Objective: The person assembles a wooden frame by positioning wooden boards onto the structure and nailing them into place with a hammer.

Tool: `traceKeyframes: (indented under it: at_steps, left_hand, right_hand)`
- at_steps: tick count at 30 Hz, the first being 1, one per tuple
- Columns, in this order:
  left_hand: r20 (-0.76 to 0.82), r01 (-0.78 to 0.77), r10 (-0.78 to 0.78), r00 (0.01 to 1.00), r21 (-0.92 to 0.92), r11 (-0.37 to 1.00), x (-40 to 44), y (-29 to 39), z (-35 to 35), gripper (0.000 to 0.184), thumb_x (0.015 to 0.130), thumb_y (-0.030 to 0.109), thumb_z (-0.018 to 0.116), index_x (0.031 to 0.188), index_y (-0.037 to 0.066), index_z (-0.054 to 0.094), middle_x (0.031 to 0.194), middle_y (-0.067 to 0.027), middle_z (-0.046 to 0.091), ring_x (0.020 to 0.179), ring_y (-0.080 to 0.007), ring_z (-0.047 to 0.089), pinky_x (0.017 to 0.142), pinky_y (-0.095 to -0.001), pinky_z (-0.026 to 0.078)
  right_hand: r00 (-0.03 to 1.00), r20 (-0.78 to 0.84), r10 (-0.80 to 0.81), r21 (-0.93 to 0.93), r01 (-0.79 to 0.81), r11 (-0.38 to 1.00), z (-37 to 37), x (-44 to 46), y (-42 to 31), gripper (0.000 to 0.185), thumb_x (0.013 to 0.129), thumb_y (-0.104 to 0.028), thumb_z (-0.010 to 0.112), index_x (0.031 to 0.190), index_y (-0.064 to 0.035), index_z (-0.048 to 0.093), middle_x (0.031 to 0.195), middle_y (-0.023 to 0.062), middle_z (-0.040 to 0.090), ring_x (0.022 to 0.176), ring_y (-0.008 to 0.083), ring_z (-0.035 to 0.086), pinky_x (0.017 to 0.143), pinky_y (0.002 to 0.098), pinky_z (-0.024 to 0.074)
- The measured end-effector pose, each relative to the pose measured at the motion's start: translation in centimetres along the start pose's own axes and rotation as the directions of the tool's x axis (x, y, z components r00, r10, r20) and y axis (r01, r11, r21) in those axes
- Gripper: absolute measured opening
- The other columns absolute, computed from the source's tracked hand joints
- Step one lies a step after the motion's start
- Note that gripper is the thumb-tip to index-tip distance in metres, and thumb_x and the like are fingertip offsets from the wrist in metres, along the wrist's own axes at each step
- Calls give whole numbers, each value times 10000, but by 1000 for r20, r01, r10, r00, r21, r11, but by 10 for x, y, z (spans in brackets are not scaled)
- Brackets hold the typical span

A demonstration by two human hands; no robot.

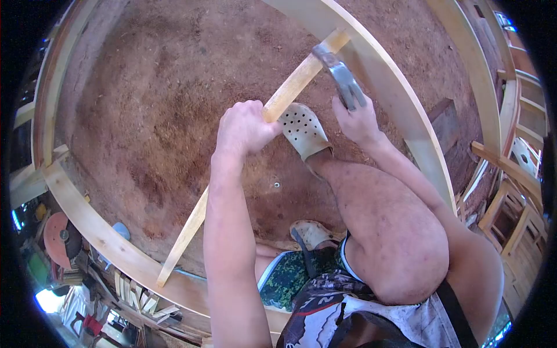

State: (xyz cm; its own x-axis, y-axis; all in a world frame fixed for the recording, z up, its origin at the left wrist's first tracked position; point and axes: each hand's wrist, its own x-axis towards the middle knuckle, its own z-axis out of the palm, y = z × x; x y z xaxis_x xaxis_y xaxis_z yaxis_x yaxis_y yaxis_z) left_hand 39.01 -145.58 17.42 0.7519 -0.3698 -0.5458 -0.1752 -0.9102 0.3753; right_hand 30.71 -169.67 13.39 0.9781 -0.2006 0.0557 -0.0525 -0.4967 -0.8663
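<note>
My left hand point(246, 126) is closed around a long, narrow wooden strip point(296, 86), which runs diagonally between two pale wooden boards. Its upper end meets the inner side of the right board point(400, 98), and its lower end reaches the lower-left board point(98, 226). My right hand point(357, 119) grips a metal hammer point(342, 75); the hammer's head is at the strip near its upper end. Whether the head touches the strip, I cannot tell.
My feet in pale clogs point(303, 130) stand on reddish dirt ground point(145, 116) between the boards. An orange disc point(62, 236) and short wood pieces point(139, 298) are at lower left. Wooden frames point(510, 217) are at the right.
</note>
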Motion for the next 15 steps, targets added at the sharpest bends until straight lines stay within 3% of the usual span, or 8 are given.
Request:
traceKeyframes:
  at_steps: [2, 3, 5, 6, 11, 13, 14, 15]
  left_hand:
    - [0, 7, -7, 1000, -16, 1000, 0, -1, 1, 439, 746, 369, 663, 970, -2, 732, 971, -230, 728, 951, -389, 707, 887, -469, 561]
    - [5, 14, -14, 1000, -31, 999, 1, -2, 2, 438, 746, 362, 661, 977, -4, 730, 977, -228, 729, 953, -388, 707, 891, -469, 561]
    - [8, 18, -18, 1000, -21, 1000, 0, -3, 2, 437, 748, 360, 661, 982, -3, 729, 979, -229, 729, 955, -388, 708, 894, -471, 560]
    - [8, 19, -19, 1000, -12, 1000, 0, -2, 1, 436, 750, 358, 661, 987, -2, 728, 982, -230, 729, 958, -387, 708, 897, -472, 559]
    - [15, 17, -17, 1000, -3, 1000, 1, -2, 0, 453, 750, 367, 660, 995, -9, 725, 985, -234, 728, 969, -391, 706, 903, -469, 558]
    - [26, 14, -15, 1000, 5, 1000, 0, -3, 0, 459, 749, 370, 659, 994, -12, 724, 985, -237, 727, 971, -395, 704, 901, -470, 558]
    - [36, 15, -15, 999, 6, 1000, 0, -3, 1, 463, 748, 371, 657, 994, -15, 723, 985, -239, 727, 968, -398, 704, 894, -474, 560]
    - [39, 13, -13, 999, 6, 1000, 2, -2, 0, 467, 747, 372, 655, 994, -18, 721, 985, -241, 726, 966, -401, 704, 887, -477, 561]
  right_hand:
    - [985, 51, 167, -168, -156, 973, -2, 2, -6, 186, 905, -71, 659, 1072, -19, 596, 823, 146, 655, 718, 275, 666, 699, 384, 521]
    - [985, 51, 164, -165, -154, 974, 0, 1, 1, 186, 905, -71, 659, 1072, -19, 596, 823, 146, 655, 718, 275, 666, 699, 384, 521]
    - [996, -52, 78, 181, -67, 981, 6, -9, 19, 167, 921, -66, 656, 1069, -18, 593, 802, 70, 652, 690, 199, 640, 678, 331, 504]
    - [983, -40, 177, 395, -147, 907, 9, -9, 25, 107, 965, -102, 614, 1037, -29, 583, 764, 40, 617, 664, 145, 600, 646, 297, 480]
    - [945, -42, 324, 637, -224, 737, -3, -4, 5, 162, 1018, -213, 533, 956, -65, 554, 742, 82, 587, 647, 161, 585, 622, 334, 492]
    - [926, 110, 360, 932, -222, 287, -2, -4, -17, 224, 1022, -280, 507, 953, -73, 554, 748, 107, 599, 663, 219, 600, 642, 377, 506]
    - [924, 197, 329, 951, -261, 164, -1, -6, -27, 242, 1018, -315, 500, 967, -83, 550, 786, 127, 619, 717, 273, 627, 687, 420, 528]
    - [927, 188, 324, 954, -251, 164, 2, -7, -36, 242, 1018, -315, 500, 967, -83, 550, 786, 127, 619, 717, 273, 627, 687, 420, 528]
